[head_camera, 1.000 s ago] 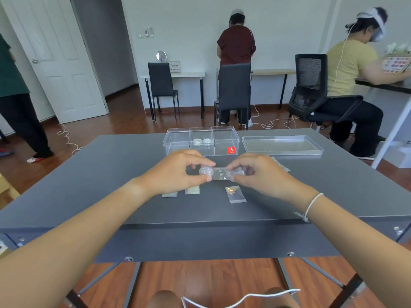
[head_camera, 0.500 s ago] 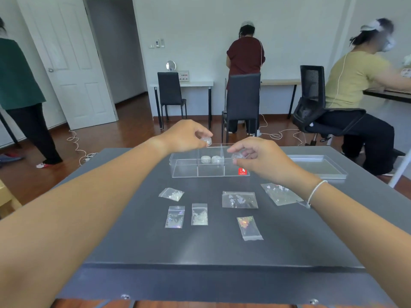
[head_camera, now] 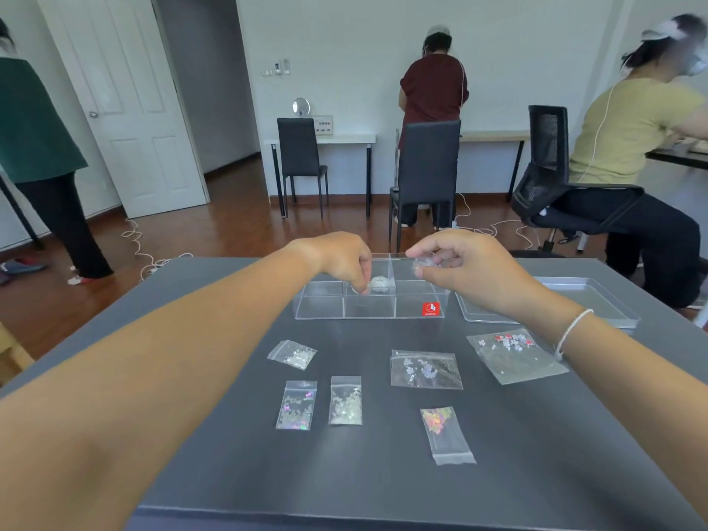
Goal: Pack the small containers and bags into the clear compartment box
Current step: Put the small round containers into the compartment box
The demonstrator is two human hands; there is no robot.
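A dark grey tabletop (head_camera: 536,435) carries a clear plastic compartment box (head_camera: 369,304) with a red sticker, standing near its far edge. Inside the box's back middle compartment, the left hand (head_camera: 341,258) has its fingers pinched on a small round clear container (head_camera: 379,284). The right hand (head_camera: 467,268) hovers above the box's right end, fingers clamped on another small round clear container (head_camera: 421,264). Six small clear zip bags of sequins lie nearer on the tabletop; a clear lid (head_camera: 574,300) rests just right of the box.

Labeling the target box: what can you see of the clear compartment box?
The clear compartment box looks like transparent hard plastic: a shallow, open-topped rectangle split by thin walls into two rows of cells. A red square sticker sits on its front right. It rests flat on the grey table, beyond the bags, left of the lid. The left hand reaches into a back cell beside small round containers; the right hand hovers above.
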